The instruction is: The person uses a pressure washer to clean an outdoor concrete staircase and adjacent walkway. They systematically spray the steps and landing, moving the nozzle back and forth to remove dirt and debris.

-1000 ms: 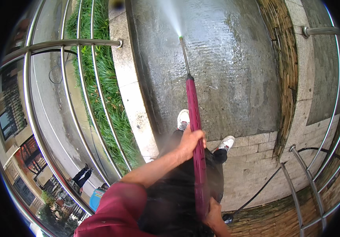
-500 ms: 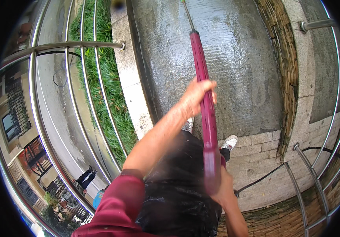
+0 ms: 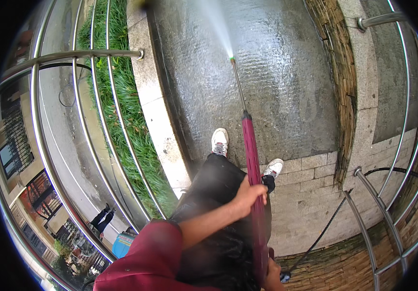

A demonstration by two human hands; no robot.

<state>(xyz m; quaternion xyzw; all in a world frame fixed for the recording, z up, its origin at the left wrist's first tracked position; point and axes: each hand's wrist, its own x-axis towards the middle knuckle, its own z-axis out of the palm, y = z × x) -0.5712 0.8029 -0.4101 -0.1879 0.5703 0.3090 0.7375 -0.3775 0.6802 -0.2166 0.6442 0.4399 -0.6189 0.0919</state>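
A long maroon pressure washer gun lies lengthwise in front of my body, its thin metal wand pointing forward. My left hand is wrapped round the middle of its slotted barrel. At the rear end, low in the picture, my right hand grips the handle; its fingers are partly hidden by the gun body. A white fan of water leaves the green nozzle tip and strikes the wet concrete floor.
Steel railings run along the left, with a grass strip and a street behind them; a person is out there. More railings stand at right. A black hose crosses the paving behind me. A stone ledge borders the floor.
Both hands have drawn the pressure washer gun back toward my body, bringing its nozzle and the water spray into view. My left foot now shows fully.
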